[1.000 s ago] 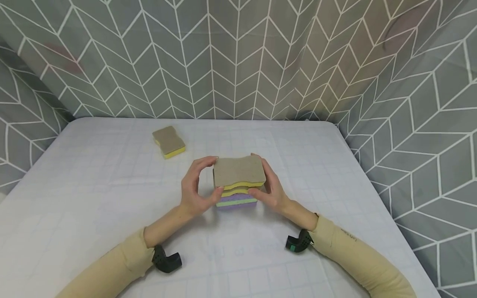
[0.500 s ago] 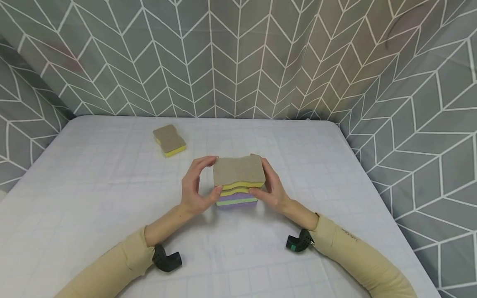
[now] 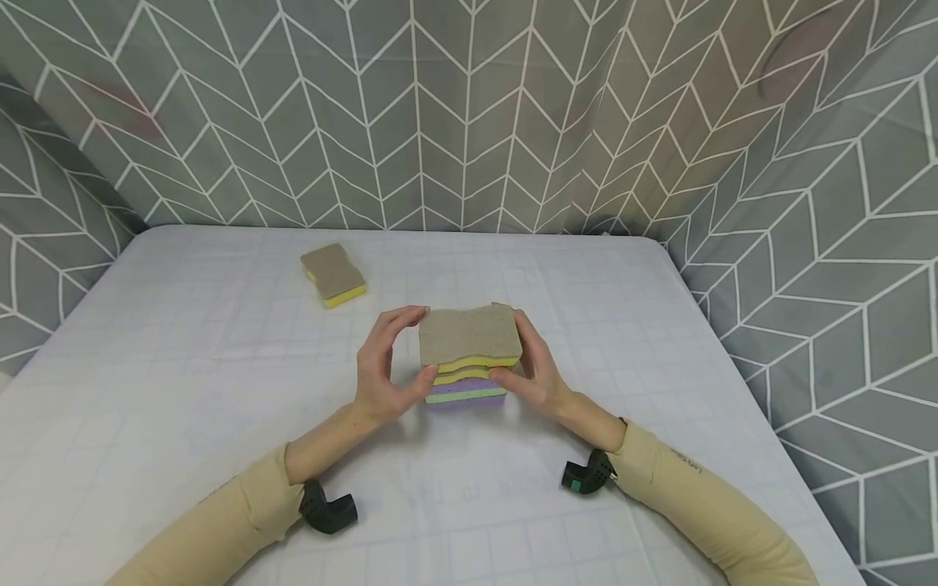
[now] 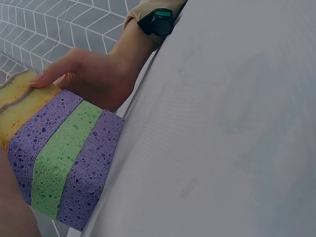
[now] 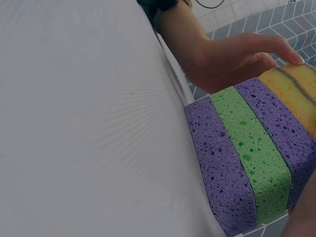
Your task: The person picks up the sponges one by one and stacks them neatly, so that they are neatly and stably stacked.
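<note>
A stack of sponges stands on the table. At its base are purple sponges [image 4: 94, 168] with a green sponge [image 5: 256, 163] between them. Above lie yellow sponges with grey-brown scouring faces; the top sponge [image 3: 469, 335] has its scouring face upward. My left hand [image 3: 383, 366] grips the left end of the yellow layers, thumb at the front edge and fingers at the back corner. At the right end, my right hand [image 3: 541, 374] holds the same layers, thumb on the front edge; its fingertips are mostly hidden behind the stack.
Another yellow sponge [image 3: 333, 275] with a grey-brown face lies apart, at the table's far left. A white cloth covers the table [image 3: 220, 358]. Patterned grey curtains [image 3: 440, 114] hang behind and to the right.
The top sponge's far right corner, slightly raised half a second ago, now lies flatter. Both hands keep their places on the stack.
</note>
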Tool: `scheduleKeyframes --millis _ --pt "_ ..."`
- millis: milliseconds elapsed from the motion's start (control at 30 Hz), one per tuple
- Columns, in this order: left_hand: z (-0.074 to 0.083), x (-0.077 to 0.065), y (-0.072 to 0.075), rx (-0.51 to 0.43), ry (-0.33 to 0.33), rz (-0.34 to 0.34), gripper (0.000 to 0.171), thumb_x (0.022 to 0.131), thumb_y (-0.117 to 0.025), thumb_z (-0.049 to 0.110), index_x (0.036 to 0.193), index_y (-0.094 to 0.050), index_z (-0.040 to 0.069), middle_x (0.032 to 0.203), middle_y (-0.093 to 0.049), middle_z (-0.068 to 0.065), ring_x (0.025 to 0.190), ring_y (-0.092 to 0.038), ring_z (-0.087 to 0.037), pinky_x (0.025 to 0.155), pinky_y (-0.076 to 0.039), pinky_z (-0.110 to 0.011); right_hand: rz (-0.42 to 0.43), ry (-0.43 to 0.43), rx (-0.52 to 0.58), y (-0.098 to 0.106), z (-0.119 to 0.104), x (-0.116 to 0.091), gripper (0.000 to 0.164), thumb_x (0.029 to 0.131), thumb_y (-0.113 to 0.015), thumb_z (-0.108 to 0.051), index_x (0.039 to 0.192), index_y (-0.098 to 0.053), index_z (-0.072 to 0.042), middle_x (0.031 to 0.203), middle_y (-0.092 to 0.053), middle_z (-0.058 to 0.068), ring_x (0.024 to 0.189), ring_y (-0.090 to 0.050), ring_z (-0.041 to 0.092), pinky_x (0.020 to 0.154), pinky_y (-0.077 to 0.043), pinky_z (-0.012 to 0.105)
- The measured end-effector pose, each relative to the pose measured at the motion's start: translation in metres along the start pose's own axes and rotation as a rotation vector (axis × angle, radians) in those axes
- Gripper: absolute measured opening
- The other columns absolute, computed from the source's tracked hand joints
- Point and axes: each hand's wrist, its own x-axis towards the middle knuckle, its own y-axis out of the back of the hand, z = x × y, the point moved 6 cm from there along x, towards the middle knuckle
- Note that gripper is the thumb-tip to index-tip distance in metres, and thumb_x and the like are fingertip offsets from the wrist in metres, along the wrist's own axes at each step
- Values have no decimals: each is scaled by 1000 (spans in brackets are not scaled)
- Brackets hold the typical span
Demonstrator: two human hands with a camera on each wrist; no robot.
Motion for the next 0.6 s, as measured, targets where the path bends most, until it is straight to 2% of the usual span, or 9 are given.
scheduleKeyframes --millis 600 --pt "0 0 0 -14 -1 -2 64 87 -71 30 120 -54 -22 114 -58 -36 113 -57 -27 100 -49 -34 25 58 -19 1 -4 1 86 92 -65 -49 149 -32 7 137 -46 8 121 -45 18 109 -37 34"
